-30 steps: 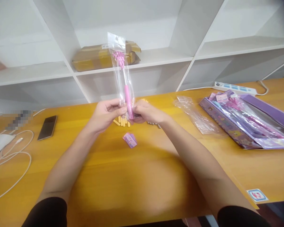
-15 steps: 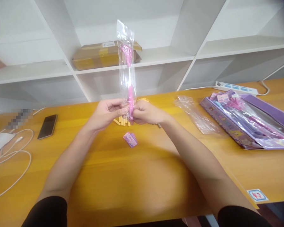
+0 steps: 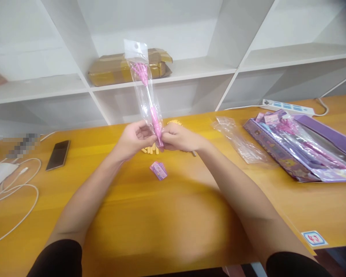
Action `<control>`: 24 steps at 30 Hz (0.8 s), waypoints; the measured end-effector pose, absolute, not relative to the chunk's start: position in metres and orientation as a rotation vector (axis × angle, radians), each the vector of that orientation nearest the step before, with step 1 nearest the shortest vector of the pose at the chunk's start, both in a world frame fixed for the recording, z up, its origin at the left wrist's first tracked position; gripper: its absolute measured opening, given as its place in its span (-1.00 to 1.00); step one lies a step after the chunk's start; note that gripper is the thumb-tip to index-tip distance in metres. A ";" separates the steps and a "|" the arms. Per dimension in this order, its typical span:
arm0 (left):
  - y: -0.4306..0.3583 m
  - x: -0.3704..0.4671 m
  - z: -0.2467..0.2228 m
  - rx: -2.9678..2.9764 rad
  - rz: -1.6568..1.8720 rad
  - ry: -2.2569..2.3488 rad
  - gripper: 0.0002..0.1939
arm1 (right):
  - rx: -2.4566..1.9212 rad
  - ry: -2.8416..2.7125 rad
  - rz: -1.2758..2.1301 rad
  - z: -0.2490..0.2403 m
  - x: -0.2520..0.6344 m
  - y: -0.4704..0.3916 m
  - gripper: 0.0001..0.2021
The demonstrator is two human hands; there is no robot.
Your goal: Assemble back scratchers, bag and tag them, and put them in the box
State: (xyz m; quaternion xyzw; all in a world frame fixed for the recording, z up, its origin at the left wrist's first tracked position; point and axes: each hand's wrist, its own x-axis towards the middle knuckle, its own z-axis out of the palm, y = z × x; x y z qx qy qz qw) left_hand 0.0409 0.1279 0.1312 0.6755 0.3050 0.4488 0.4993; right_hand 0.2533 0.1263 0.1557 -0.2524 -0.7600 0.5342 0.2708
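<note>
A pink back scratcher (image 3: 154,117) with a small hand-shaped head stands nearly upright, tilted left, inside a clear plastic bag (image 3: 136,50) with a white hanging flap on top. My right hand (image 3: 177,136) is closed round the bottom end of the handle and the bag. My left hand (image 3: 137,140) pinches the bag at the handle's lower left, thumb towards the handle, fingers curled. Beneath the hands lie yellow finger-like pieces (image 3: 151,149), partly hidden. Nearer to me, small purple-pink cards (image 3: 158,170) lie on the wooden table (image 3: 167,215).
To the right, an open purple box (image 3: 285,163) holds more bagged scratchers, beside loose clear bags (image 3: 239,140). A power strip (image 3: 288,107) lies behind it. On the left are a phone (image 3: 57,154) and white cables (image 3: 31,184). A taped carton (image 3: 112,69) sits on the white shelf.
The bagged back scratcher has tipped left and its head is lower, with the hand shape now facing me. My left fingers have loosened slightly; my right hand stays almost in place.
</note>
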 end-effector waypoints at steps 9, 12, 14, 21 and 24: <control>0.122 0.051 0.130 1.581 1.143 0.850 -0.69 | -0.660 -2.131 1.391 0.150 0.255 0.131 -0.64; 0.122 0.053 0.129 1.570 1.143 0.892 -0.73 | -0.668 -2.132 1.399 0.148 0.254 0.131 -0.65; 0.123 0.054 0.128 1.557 1.131 0.890 -0.73 | -0.650 -2.118 1.429 0.147 0.254 0.132 -0.67; 0.128 0.051 0.125 1.573 1.157 0.817 -0.76 | -0.618 -2.110 1.511 0.143 0.256 0.135 -0.71; 0.131 0.046 0.126 1.633 1.029 0.829 -0.76 | -0.684 -2.229 1.517 0.146 0.259 0.135 -0.71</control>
